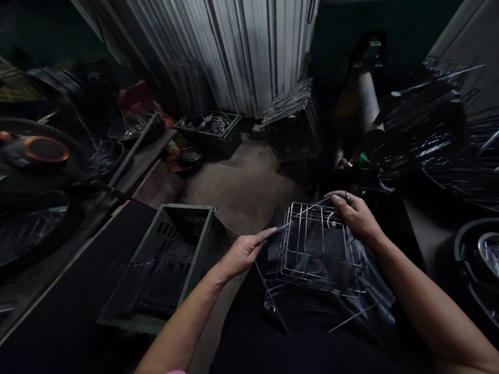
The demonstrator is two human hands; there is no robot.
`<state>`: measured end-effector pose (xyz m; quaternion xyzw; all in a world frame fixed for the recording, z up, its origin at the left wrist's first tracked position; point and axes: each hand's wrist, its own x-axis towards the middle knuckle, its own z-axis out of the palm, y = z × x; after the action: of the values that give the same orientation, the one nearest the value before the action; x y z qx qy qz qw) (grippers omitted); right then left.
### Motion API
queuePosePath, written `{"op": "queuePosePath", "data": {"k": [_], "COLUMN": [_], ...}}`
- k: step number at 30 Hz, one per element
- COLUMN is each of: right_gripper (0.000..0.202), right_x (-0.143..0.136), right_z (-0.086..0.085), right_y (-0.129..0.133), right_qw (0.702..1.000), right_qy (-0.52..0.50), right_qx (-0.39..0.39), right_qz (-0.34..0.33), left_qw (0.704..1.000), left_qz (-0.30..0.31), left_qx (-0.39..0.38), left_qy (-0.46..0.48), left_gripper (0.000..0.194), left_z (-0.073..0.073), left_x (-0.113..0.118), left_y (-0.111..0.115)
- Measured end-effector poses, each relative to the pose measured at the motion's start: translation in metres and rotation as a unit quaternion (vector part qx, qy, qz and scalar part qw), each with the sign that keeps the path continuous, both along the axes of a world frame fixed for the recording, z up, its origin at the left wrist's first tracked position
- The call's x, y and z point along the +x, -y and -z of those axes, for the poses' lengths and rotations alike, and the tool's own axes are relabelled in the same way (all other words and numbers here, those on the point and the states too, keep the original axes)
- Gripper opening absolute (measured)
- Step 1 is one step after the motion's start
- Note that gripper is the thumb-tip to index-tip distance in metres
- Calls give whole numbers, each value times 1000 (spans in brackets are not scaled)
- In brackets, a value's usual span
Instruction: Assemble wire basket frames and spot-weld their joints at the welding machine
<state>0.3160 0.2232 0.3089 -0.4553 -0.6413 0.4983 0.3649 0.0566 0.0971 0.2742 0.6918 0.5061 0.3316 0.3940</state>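
My left hand (pixel 244 252) pinches one end of a thin metal rod (pixel 309 209) between thumb and fingers. At the rod's other end my right hand (pixel 352 213) is closed on it, so the rod slants up to the right. Just beneath lies a small wire rack (pixel 306 251) of shiny crossed wires, resting on the dark apron (pixel 329 319) over my lap. My right hand is close to the rack's far right corner; I cannot tell whether it touches it. More thin rods (pixel 352 317) stick out near the rack's lower edge.
Left of me, a grey-green plastic crate (pixel 209 219) holds dark wire pieces. Further back stand another crate (pixel 224 143) of metal parts and a stack of wire racks (pixel 291 114). Machinery (pixel 368 103) and piled wire are at right. A large fan (pixel 35 152) stands far left.
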Motion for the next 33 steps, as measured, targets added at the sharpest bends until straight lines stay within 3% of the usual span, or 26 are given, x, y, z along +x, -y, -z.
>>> {"op": "queuePosePath", "data": {"k": [9, 17, 21, 24, 28, 33], "right_gripper": [36, 33, 36, 38, 34, 33], "right_x": [-13, -28, -32, -31, -27, -24], "right_z": [8, 14, 3, -11, -19, -18], "right_y": [10, 11, -2, -19, -35, -36], "right_qw": [999, 996, 996, 989, 980, 977], "right_qy": [18, 51, 2, -75, -134, -161], "right_qx": [-11, -20, -70, -124, -143, -139], "right_qz": [-33, -65, -63, -41, -28, -23], "left_qw": [999, 997, 978, 966, 974, 978], "left_qz": [-31, -49, -112, -145, -125, -93], "left_qx": [-29, -51, -135, -131, -93, -131], "left_qy": [23, 42, 112, 169, 167, 132], "left_gripper": [42, 40, 44, 46, 42, 42], "left_z": [11, 23, 24, 19, 5, -12], "left_x": [-11, -17, -19, -19, -18, -22], "left_y": [31, 41, 30, 11, -17, -35]}}
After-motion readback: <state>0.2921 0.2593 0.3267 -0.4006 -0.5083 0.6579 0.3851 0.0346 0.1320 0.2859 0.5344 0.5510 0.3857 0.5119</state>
